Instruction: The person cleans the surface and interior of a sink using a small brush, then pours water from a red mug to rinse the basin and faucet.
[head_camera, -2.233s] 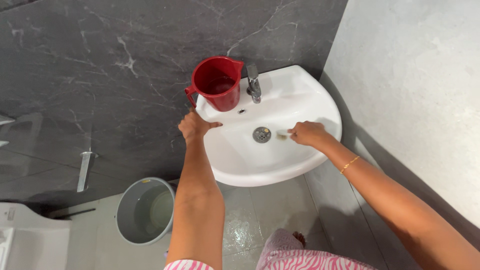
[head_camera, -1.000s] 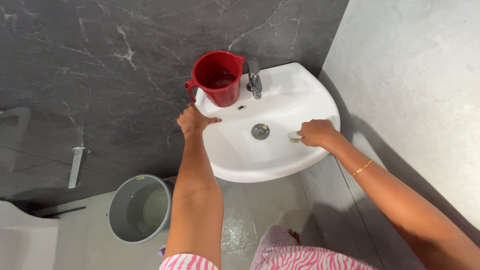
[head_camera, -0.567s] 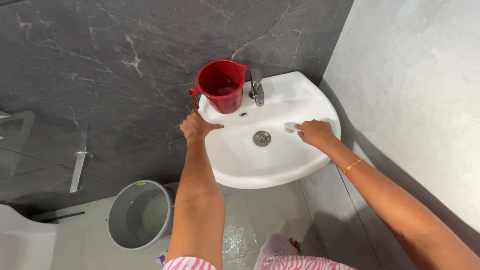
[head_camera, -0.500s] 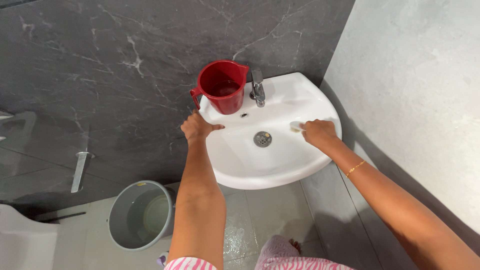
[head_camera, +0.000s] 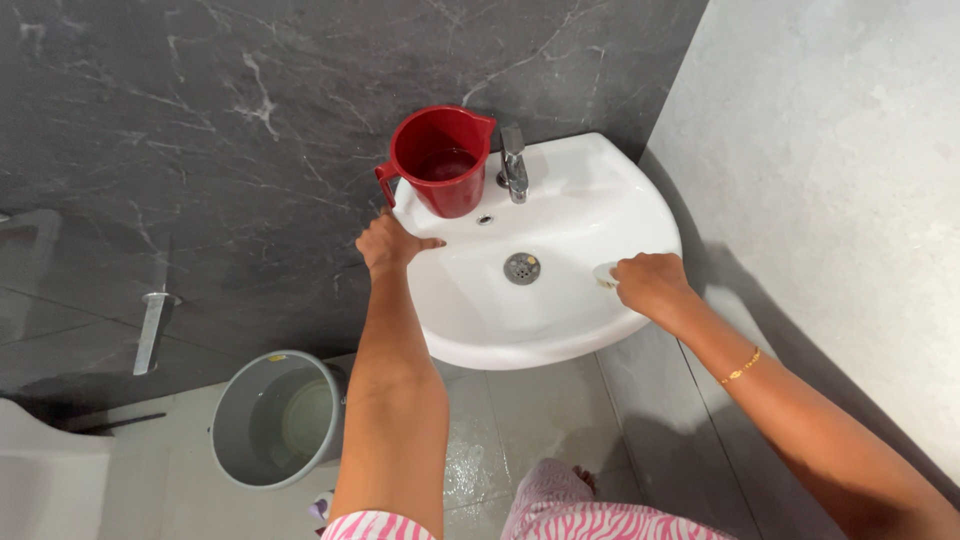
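Note:
A white wall-hung washbasin (head_camera: 560, 325) is in front of me. My left hand (head_camera: 388, 243) rests on its left rim, fingers closed over the edge. My right hand (head_camera: 650, 284) holds a small white scrub brush (head_camera: 604, 273) against the inside of the bowl near the right rim; most of the brush is hidden under my fingers. A round metal drain (head_camera: 521, 267) sits in the bowl's middle. A red plastic jug (head_camera: 440, 172) with a little water stands on the basin's back left corner, beside a chrome tap (head_camera: 513, 164).
A grey bucket (head_camera: 275, 420) holding some water stands on the wet tiled floor below left of the basin. Dark marble wall behind, light grey wall to the right. A white fixture edge shows at bottom left.
My right hand has moved the brush from near the drain to the bowl's right side, back toward the tap side, then down toward the right front rim. The left hand stayed on the rim.

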